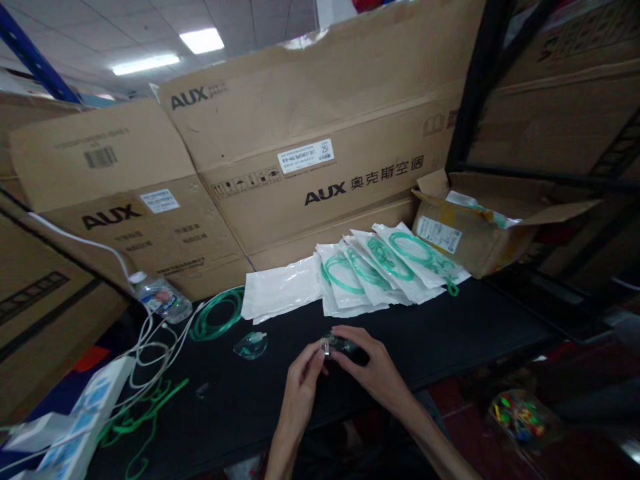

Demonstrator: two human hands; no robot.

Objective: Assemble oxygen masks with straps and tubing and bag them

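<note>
My left hand (305, 373) and my right hand (367, 363) meet over the front of the black table. Between their fingertips is a small clear plastic piece (327, 347); its exact kind is too small to make out. The left thumb and fingers pinch its left side, while the right fingers curl around a transparent part (344, 343) that may belong to the same piece. To the left lies a clear plastic face mask (251, 345). Behind the mask is a coil of green tubing (217, 317). A tiny clear part (203, 390) rests farther left.
White pouches (355, 277), several with green tubing inside, overlap along the back beside blank white packets (280, 288). An opened carton (455, 227) stands right. Left are a water bottle (160, 297), power strip (90, 413), white cables (150, 337) and green straps (145, 420).
</note>
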